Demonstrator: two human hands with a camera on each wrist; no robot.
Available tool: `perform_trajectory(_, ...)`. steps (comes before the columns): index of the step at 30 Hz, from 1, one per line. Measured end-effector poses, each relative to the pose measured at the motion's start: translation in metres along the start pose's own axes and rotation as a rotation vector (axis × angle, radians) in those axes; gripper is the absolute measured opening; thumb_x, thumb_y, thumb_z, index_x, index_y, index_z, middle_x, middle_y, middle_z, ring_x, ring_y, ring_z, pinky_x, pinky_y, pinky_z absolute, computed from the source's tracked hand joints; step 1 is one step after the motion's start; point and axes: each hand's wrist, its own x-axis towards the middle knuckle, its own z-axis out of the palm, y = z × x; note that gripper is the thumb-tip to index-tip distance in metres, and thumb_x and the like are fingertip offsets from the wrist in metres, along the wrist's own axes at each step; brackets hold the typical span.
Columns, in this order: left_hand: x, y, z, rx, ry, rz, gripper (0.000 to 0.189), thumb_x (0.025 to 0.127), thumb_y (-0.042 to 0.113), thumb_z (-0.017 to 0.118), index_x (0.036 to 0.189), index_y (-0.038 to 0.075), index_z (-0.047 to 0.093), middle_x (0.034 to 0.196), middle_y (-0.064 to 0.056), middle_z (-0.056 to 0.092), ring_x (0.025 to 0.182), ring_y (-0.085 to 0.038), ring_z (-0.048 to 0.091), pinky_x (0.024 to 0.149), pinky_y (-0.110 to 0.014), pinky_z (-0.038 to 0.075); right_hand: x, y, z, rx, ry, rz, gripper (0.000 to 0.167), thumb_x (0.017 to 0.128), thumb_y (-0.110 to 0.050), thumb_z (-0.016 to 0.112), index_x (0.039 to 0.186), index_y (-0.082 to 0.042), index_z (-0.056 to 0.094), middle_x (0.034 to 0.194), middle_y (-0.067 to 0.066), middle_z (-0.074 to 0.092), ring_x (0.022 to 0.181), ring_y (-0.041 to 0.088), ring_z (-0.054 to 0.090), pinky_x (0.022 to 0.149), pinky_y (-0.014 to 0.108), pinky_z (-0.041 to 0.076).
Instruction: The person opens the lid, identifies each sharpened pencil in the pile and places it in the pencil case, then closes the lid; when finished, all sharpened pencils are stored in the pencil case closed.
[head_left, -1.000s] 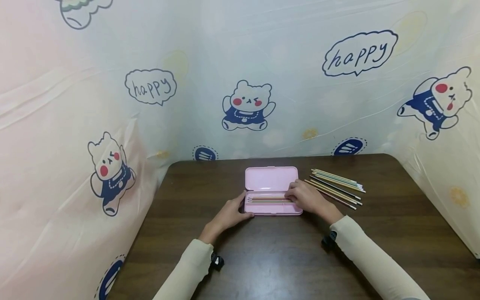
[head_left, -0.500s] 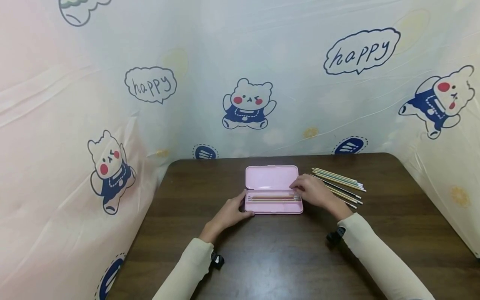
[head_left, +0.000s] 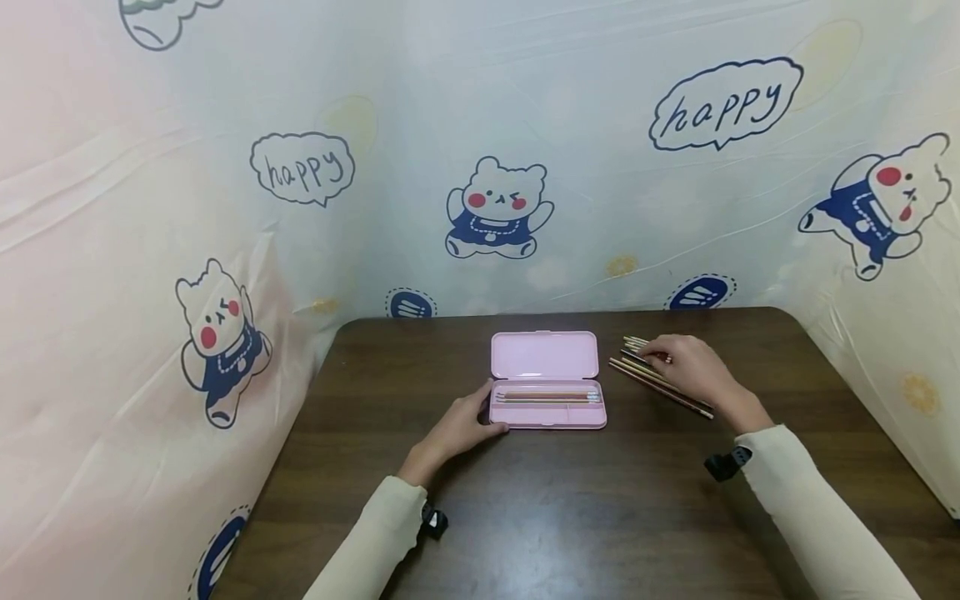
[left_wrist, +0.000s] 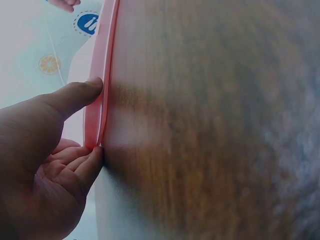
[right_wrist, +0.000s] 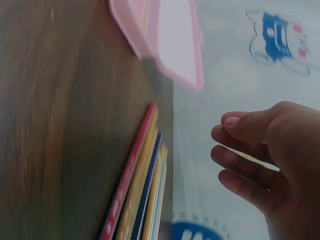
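Observation:
A pink pencil case [head_left: 543, 427] lies on the table with its lid [head_left: 543, 355] folded back. Several pencils [head_left: 546, 397] rest in its rear compartment. At the case's left end, my left hand [head_left: 457, 427] grips the corner, thumb on the near wall and fingers around the side; the left wrist view shows the thumb [left_wrist: 82, 97] against the pink edge. To the right of the case lies a loose bundle of pencils [head_left: 648, 379], partly covered by my right hand [head_left: 693, 367]. In the right wrist view that hand hovers beside the pencils [right_wrist: 132, 185], fingers loosely bent around nothing.
Dark wooden tabletop [head_left: 405, 367] surrounds the case. A pale cloth [head_left: 585, 167] printed with bears and lettering hangs behind the table's far edge and along both sides.
My right hand has left the pencil case and moved right, over the loose pencils. The pencils inside the case are uncovered now. The left hand stays at the corner.

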Motion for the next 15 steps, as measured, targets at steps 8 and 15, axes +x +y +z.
perform_trajectory(8,0.0,-0.001,0.0,0.007,0.004,0.012,0.097,0.097,0.041,0.079,0.171,0.013,0.023,0.174,-0.009,0.034,0.159,-0.029,0.039,0.125,-0.048,0.041,-0.015,0.04,-0.019,0.014,-0.006,0.109,0.023,0.105,-0.008,0.064,0.122,0.0,0.077,0.116,0.022,0.078,0.096,0.033,0.073,0.085,0.06,0.06)
perform_trajectory(15,0.001,-0.001,0.001,0.007,0.006,0.017,0.097,0.097,0.042,0.079,0.171,0.012,0.023,0.174,-0.01,0.034,0.159,-0.03,0.04,0.125,-0.049,0.04,-0.027,0.072,-0.026,-0.016,-0.025,0.152,0.022,0.104,-0.007,0.065,0.119,0.002,0.077,0.114,0.026,0.076,0.09,0.032,0.07,0.081,0.06,0.059)
